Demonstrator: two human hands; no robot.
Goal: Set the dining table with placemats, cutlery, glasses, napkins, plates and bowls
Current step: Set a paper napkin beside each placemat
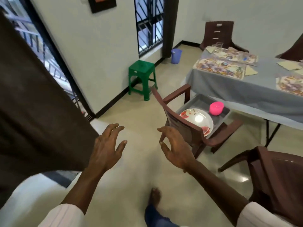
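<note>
Well, a dark curtain (32, 112) fills 9 o'clock, hiding most of the barred window behind it. At 2 o'clock the table (237, 92) under its grey cloth runs off the right edge, carrying floral placemats (218, 66), folded napkins (250, 70) and a glass (218, 46) (smaller items there are too blurred to name). At 3 o'clock a brown chair (180, 126) holds a grey tray (196, 99) with a plate (196, 118), partly hidden by the chair back, and a pink bowl (216, 108). Toward 6 o'clock the left hand (106, 145) and right hand (175, 145) hang over the floor, fingers spread and loose, grasping nothing.
</note>
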